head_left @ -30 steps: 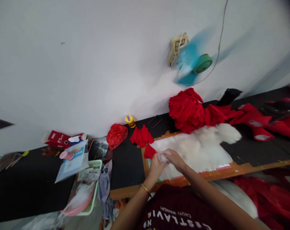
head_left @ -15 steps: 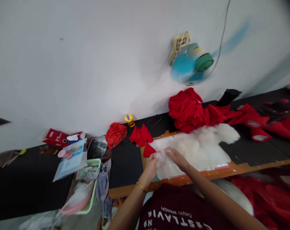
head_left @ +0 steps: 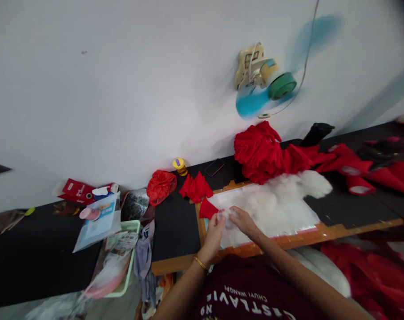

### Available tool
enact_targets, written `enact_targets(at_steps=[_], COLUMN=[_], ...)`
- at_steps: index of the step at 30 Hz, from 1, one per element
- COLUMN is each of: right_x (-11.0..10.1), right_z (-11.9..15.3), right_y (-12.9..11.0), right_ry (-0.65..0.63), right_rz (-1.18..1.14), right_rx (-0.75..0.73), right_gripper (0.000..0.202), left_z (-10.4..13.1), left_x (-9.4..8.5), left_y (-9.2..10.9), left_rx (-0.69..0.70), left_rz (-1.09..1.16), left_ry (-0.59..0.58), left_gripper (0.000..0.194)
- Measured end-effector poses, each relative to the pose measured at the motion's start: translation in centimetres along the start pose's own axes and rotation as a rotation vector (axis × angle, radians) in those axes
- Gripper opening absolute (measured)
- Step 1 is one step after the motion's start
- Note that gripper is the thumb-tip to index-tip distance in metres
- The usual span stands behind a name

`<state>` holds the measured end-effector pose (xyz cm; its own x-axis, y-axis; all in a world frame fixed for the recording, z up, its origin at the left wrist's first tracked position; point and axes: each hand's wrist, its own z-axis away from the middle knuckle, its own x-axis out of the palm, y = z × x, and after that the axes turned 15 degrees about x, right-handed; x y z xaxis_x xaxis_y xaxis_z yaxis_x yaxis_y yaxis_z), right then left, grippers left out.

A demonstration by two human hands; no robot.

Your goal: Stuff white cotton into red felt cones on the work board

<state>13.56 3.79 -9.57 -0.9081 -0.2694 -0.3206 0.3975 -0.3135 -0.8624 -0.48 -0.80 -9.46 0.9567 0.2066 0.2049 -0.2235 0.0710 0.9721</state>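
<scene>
Between my two hands is a tuft of white fluffy stuffing (head_left: 227,217). My left hand (head_left: 214,232), with a gold bracelet at the wrist, has its fingers closed on the tuft. From the other side my right hand (head_left: 244,222) pinches the same tuft. Just beyond my left fingers lies a small red cloth piece (head_left: 208,208). A long heap of white stuffing (head_left: 275,195) stretches to the right over a white sheet (head_left: 309,221). Several red cloth pieces (head_left: 195,187) lie bunched behind my left hand.
A large red cloth pile (head_left: 259,151) sits against the wall, under a spinning wall fan (head_left: 275,84). A phone (head_left: 215,167), a yellow-lidded jar (head_left: 179,166) and a red plastic bag (head_left: 161,186) lie along the back. A green basket (head_left: 132,258) stands at left.
My hands have come closer together around the tuft, the left moving slightly right. The small red cloth piece shows a little more. The fan blades have turned.
</scene>
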Motion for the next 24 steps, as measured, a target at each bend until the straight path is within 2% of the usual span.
enact_targets(at_steps=[4,8,11,15,20,22,24], right_x=[0.6,0.8,0.3,-0.5,-0.2,0.2,0.5], right_z=[0.5,0.6,0.3,0.2,0.7,0.7,0.5], right_y=[-0.5,-0.6,0.0,0.9,0.1,-0.2,0.0], right_ry=[0.012,0.038,0.051,0.078,-0.053,-0.055,-0.026], right_rz=[-0.028,0.040,-0.022,-0.130,-0.329,-0.331,-0.314], right_rx=[-0.108,-0.153,-0.059,0.080,0.092,0.049,0.011], right_gripper=[0.027,0.020,0.019,0.028,0.034,0.038,0.039], left_z=[-0.4,-0.4,-0.3,-0.5,-0.6,-0.5,-0.4], left_x=[-0.3,-0.2,-0.3,-0.8,0.2,0.8,1.1], left_y=[-0.7,-1.0,-0.7,0.6,1.7,1.5,1.0], left_rx=[-0.011,0.014,0.004,-0.054,-0.178,-0.191,-0.198], left_rz=[-0.153,-0.158,-0.059,0.181,0.325,0.306,0.249], left_ry=[0.063,0.071,0.123,0.224,0.122,0.082,0.092], left_gripper=[0.027,0.028,0.033,0.034,0.035,0.035,0.034])
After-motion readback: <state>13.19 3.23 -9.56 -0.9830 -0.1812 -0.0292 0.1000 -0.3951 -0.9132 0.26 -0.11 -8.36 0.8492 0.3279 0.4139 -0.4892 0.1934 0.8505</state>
